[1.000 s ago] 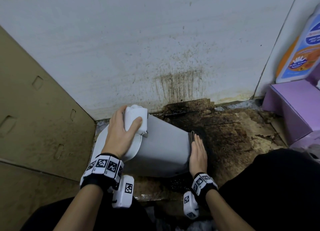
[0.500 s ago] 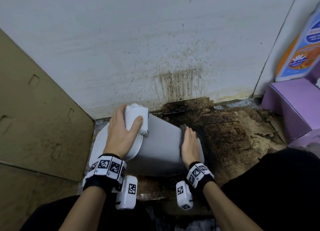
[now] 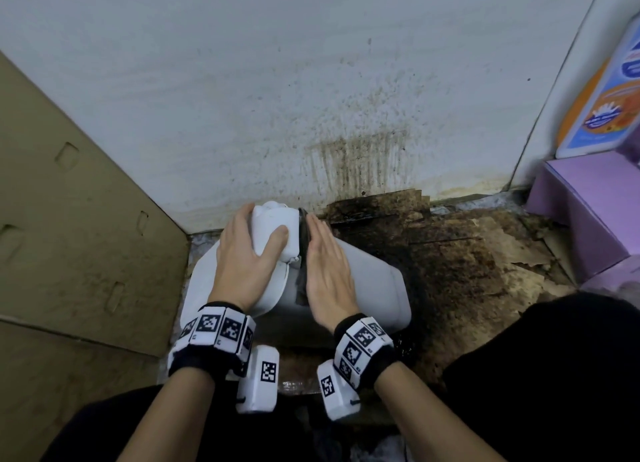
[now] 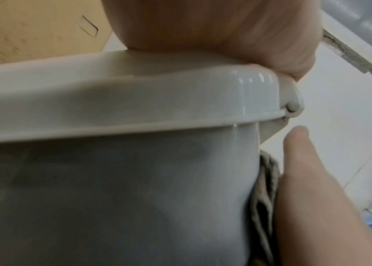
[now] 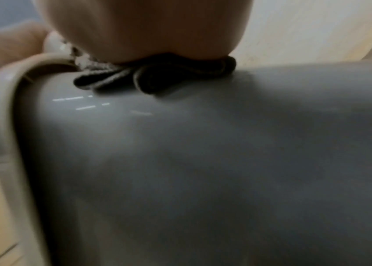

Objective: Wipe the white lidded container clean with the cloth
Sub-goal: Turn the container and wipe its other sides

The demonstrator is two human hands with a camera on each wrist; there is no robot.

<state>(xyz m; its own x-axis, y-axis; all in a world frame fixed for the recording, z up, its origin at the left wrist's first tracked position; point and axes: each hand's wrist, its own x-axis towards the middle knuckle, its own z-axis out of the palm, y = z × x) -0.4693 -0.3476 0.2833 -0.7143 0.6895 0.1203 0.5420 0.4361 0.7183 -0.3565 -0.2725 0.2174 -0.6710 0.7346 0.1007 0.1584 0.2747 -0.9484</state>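
Observation:
The white lidded container (image 3: 374, 288) lies on its side on the stained floor, its lid (image 3: 273, 281) facing left. My left hand (image 3: 252, 250) grips the white block-shaped hinge part (image 3: 277, 226) at the lid's top. A dark cloth (image 3: 303, 253) lies folded on the container's side, just beside the lid rim. Flat on that cloth with straight fingers, my right hand (image 3: 325, 264) presses it against the wall of the container. The right wrist view shows the cloth (image 5: 157, 79) bunched under my palm on the grey-white container (image 5: 203, 162). In the left wrist view the lid rim (image 4: 135, 100) and cloth (image 4: 264, 189) show.
Brown cardboard (image 3: 69, 226) stands on the left. A stained white wall (image 3: 311, 98) is right behind the container. Dirty, peeling cardboard (image 3: 467, 260) covers the floor to the right. A purple box (image 3: 588, 205) with a detergent bottle (image 3: 602, 98) stands at the far right. My dark-clothed knees are near the bottom.
My right hand has slid the cloth leftward along the container's side, from its base end up to the lid rim. The left hand has kept its grip on the hinge part.

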